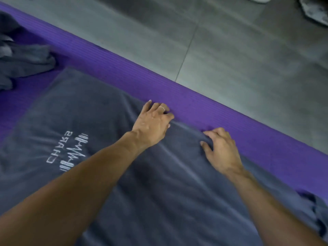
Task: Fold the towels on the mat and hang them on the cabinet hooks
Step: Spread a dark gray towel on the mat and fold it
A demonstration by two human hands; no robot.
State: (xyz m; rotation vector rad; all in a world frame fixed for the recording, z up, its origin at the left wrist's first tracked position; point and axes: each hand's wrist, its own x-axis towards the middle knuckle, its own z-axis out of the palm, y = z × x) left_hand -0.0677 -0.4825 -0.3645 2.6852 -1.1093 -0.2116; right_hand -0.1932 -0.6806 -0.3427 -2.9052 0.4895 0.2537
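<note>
Both hands, left hand [152,119] and right hand [220,148], grip the spread grey towel's [88,107] far edge on the purple mat [195,103], folding barely begun, another crumpled towel [26,61] waiting.

dark grey terry towel with white lettering [92,125] spread on ribbed purple foam mat [195,103] | left hand [152,121], right hand [221,148] pinch its far edge | crumpled grey towels [23,61] far-left | grey tiled floor [230,41]

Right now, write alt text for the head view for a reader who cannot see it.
Both hands grip the far edge of a large dark grey towel with white lettering spread on a ribbed purple foam mat: left hand, right hand. A crumpled grey towel lies at the mat's left; grey floor tiles lie beyond.
</note>
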